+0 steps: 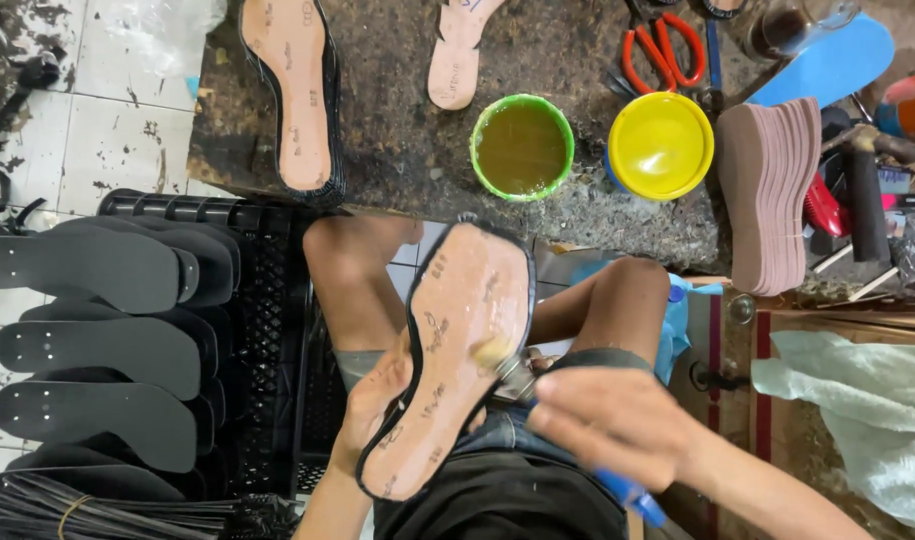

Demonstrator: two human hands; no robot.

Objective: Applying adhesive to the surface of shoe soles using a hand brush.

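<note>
Over the lap: sandal sole, tan face up, probably light and bendy, best held by its edges. Left hand cradles it underneath; right hand clasps a brush.

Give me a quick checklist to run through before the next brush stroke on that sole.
1. Sole held firm: ok, the left hand grips its edge from below.
2. Brush on the sole: ok, its bristles touch the tan face.
3. Right hand grip on the blue handle: ok.
4. Glue pot open and filled: ok, on the bench just ahead.
5. Glue on the bristles: cannot tell.
6. Yellow lid clear of the pot: ok, beside it.
</note>
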